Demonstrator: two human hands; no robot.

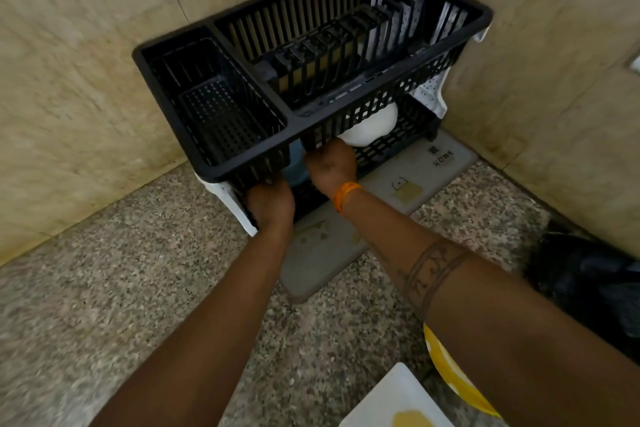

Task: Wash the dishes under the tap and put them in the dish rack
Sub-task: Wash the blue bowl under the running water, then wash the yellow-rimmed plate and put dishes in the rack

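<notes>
Nearest, at the bottom edge: white plate (394, 399) with a yellow smear, yellow dish (450, 374) half hidden under the right forearm, both on the speckled counter (138, 305) and apparently not yet racked. Further right, something dark (588, 281), too blurred to name.

Beyond, grey mat (346, 246) under the rack (311, 80), which sits straight ahead in the tiled corner, long axis running left-near to right-far.

Left hand (270, 203) at the rack's near left corner, fingers curled against the lower lattice; grip likely, not certain. Right hand (330, 166) further in, reaching under the upper basket toward the white bowl (370, 130) on the lower tier; fingers hidden, so holding or merely touching cannot be told. Blue item (294, 170) between the hands, mostly hidden.

Bowl just beyond the right hand, slightly right of it; right hand clearly nearer. Upper basket overhangs the bowl, leaving only a low gap to work through, probably the main obstruction.

Upper tier: cutlery bin (214, 107) on the left, slotted plate section on the right, patterned boards (408, 17) standing upright at the far end.
</notes>
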